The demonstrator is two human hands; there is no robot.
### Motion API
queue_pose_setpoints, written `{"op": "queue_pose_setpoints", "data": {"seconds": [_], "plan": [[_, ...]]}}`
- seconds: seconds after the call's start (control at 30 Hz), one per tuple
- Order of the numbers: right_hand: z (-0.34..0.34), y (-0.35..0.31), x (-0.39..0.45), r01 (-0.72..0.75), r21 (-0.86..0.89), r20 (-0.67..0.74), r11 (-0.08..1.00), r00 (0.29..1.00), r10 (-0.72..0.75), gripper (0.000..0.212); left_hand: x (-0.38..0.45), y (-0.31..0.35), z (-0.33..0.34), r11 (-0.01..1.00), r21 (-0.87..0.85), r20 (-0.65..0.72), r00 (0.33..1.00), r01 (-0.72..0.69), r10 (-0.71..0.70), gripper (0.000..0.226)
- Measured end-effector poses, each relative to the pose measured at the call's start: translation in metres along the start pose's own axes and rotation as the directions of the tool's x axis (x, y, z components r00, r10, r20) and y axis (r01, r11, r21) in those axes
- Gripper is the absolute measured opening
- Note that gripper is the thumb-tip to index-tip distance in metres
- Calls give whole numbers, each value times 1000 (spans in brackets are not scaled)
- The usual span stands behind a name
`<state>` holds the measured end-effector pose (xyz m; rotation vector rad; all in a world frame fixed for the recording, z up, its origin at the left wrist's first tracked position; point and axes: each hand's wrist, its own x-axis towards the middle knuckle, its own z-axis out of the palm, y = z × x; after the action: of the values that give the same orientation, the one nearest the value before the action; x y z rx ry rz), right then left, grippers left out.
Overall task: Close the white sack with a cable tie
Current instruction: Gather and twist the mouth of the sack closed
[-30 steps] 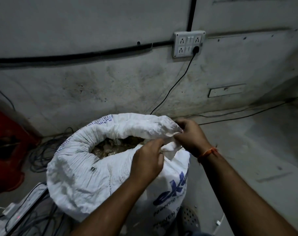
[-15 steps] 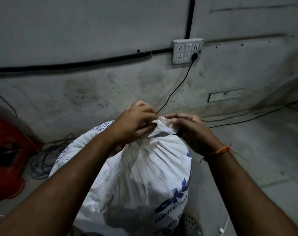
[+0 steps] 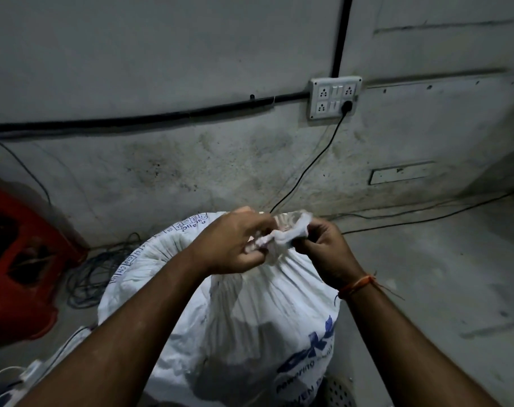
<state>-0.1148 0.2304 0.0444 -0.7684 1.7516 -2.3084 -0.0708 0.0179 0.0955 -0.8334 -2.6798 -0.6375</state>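
Observation:
A white woven sack [image 3: 249, 312] with blue print stands on the floor in front of me. Its mouth is bunched into a twisted neck at the top. My left hand [image 3: 235, 242] grips the gathered fabric from the left. My right hand [image 3: 323, 245], an orange thread on its wrist, pinches the same bunch from the right. The two hands nearly touch. No cable tie shows in this view.
A grey wall rises behind the sack with a socket plate [image 3: 335, 96] and a black plugged cable [image 3: 308, 168]. A red plastic crate [image 3: 18, 259] sits at left beside a coil of wires [image 3: 94, 274]. A power strip [image 3: 29, 374] lies at lower left. Concrete floor [image 3: 440, 289] spreads right.
A second ago the sack mouth was open, showing its contents. Both hands have since gathered the rim upward into a closed bunch and now squeeze it tighter.

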Motion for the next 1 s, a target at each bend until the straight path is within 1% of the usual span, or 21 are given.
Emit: {"op": "queue_pose_setpoints", "data": {"seconds": [0.07,0.13,0.2,0.27,0.3,0.33,0.37,0.4,0.43,0.47,0.53,0.6,0.63,0.67,0.7,0.73,0.77,0.87,0.93,0.97,1.0], "plan": [[-8,-1,1,-52,46,-26,998,998,53,42,-7,-10,3,999,13,16,999,44,-45,15],[-14,-7,2,-76,143,-66,987,994,86,48,-15,-20,6,996,11,20,996,86,-86,28],[-22,-9,1,-80,227,-69,971,993,98,37,-20,-28,10,998,-11,31,997,68,-68,31],[-23,-13,-2,-78,272,-46,959,995,94,22,-21,-26,16,1000,-26,67,998,-16,18,20],[-25,-11,-4,-82,289,-22,954,996,92,21,-19,-24,19,998,-32,83,995,-59,62,17],[-25,-12,-5,-86,300,15,950,996,85,22,-17,-20,21,995,-34,86,991,-97,100,18],[-24,-13,-6,-75,311,41,947,997,66,24,-16,-16,23,993,-41,85,990,-114,117,16],[-23,-15,-8,-70,317,45,946,997,58,21,-14,-13,23,993,-55,77,991,-101,105,13],[-24,-15,-8,-66,318,44,946,998,55,15,-13,-14,23,995,-72,73,995,-67,73,14],[-25,-14,-8,-66,314,27,947,998,61,14,-12,-15,21,995,-93,68,997,-21,28,20],[-28,-10,-8,-77,303,-19,950,996,87,22,-12,-22,17,988,-140,14,998,63,-62,31],[-31,-6,-7,-88,312,-66,946,991,114,20,-11,-25,10,975,-186,-62,989,123,-136,36],[-33,-3,-5,-96,312,-101,945,986,133,31,-11,-26,7,965,-209,-86,980,156,-177,35],[-33,-1,-4,-108,318,-131,942,979,156,37,-10,-26,4,954,-227,-104,969,195,-222,30],[-33,1,-2,-97,331,-177,939,971,163,32,-11,-27,2,942,-242,-111,958,231,-264,27],[-31,3,-1,-84,335,-214,939,963,162,21,-10,-29,-1,932,-245,-113,947,267,-301,25],[-29,4,0,-64,316,-260,947,954,152,17,-10,-29,-2,917,-264,-113,935,298,-336,22],[-18,6,3,-6,163,-373,987,925,68,26,-6,-26,-1,881,-318,-143,901,349,-409,11],[-6,3,4,33,55,-382,998,924,-9,34,0,-20,1,882,-303,-195,883,360,-428,5],[2,2,5,49,12,-375,999,926,-41,38,3,-18,1,879,-300,-235,864,372,-446,6],[9,1,5,60,-26,-356,998,932,-65,40,5,-16,2,870,-299,-280,836,392,-473,13]]}}
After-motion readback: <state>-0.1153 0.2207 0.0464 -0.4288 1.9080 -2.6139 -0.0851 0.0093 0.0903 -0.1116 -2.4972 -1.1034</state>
